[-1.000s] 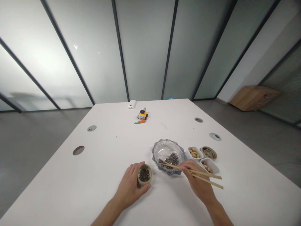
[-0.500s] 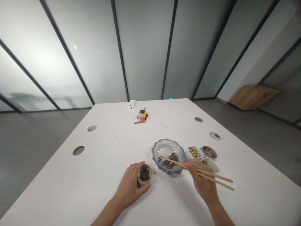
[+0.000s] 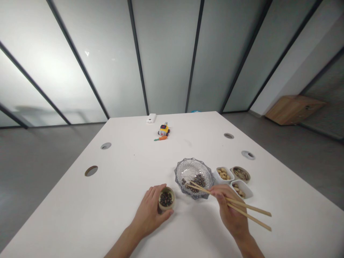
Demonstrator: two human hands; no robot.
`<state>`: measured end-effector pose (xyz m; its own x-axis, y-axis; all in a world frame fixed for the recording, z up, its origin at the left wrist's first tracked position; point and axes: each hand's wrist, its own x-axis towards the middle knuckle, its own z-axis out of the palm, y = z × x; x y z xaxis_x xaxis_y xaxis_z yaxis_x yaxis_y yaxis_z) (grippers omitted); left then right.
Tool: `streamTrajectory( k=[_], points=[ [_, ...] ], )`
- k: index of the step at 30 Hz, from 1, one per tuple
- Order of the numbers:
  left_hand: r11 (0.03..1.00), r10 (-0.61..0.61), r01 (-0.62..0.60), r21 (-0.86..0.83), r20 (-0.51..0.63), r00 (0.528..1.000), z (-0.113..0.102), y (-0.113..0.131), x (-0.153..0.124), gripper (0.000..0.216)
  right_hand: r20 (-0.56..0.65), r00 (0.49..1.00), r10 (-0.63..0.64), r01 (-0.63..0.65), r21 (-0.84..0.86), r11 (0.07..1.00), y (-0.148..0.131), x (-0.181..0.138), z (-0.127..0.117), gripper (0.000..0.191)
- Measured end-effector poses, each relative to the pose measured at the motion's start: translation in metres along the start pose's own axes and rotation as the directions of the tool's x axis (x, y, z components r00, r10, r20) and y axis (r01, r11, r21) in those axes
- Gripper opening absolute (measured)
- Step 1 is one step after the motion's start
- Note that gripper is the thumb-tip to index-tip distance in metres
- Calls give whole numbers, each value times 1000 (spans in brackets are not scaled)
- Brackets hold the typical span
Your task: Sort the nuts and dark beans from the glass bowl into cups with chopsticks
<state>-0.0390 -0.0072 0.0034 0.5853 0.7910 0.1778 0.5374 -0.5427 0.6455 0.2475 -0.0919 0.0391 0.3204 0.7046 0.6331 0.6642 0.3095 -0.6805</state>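
Observation:
My left hand (image 3: 151, 211) curls around the left side of a small round cup (image 3: 173, 205) on the table, its thumb near the front. Dark brown beans (image 3: 166, 199) fill the cup. Between the fingers of my right hand (image 3: 230, 209) is a pair of wooden chopsticks (image 3: 248, 206). Their tips reach into a clear scalloped glass bowl (image 3: 182, 165), among dark beans (image 3: 199, 180) lying on its bottom. Whether the tips pinch a bean is too small to tell. Right of the bowl stand two white dishes, one with peanuts (image 3: 223, 173), the other with pale nuts (image 3: 238, 190).
A round bowl of thin striped seeds (image 3: 241, 174) stands beside the white dishes. Farther back on the white table (image 3: 120, 190) lie a yellow toy car (image 3: 163, 130), an orange carrot-like toy (image 3: 162, 138) and a white box-shaped device (image 3: 151, 118). Round holes (image 3: 91, 171) pierce the tabletop near its sides.
The chopstick tips have moved slightly down and right within the bowl, and their back ends have spread and dropped. My left hand stays around the cup. The view has shifted slightly.

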Motion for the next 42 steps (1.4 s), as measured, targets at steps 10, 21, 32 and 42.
streamTrajectory(
  k=[10, 21, 32, 42],
  points=[
    [1000, 1, -1, 8, -9, 1000, 1, -1, 0, 72, 225, 974, -4, 24, -87, 996, -2, 2, 2, 35],
    [1000, -10, 10, 7, 9, 1000, 0, 0, 0, 75, 215, 976, -37, 50, -53, 997, 1, -1, 3, 28],
    [1000, 4, -3, 22, -14, 1000, 1, -1, -1, 74, 240, 971, -21, 37, -62, 997, 4, -1, 1, 27],
    [1000, 6, -6, 18, -10, 1000, 1, -1, -1, 74, 31, 998, 46, -51, 206, 977, -5, 0, 3, 31]
  ],
)
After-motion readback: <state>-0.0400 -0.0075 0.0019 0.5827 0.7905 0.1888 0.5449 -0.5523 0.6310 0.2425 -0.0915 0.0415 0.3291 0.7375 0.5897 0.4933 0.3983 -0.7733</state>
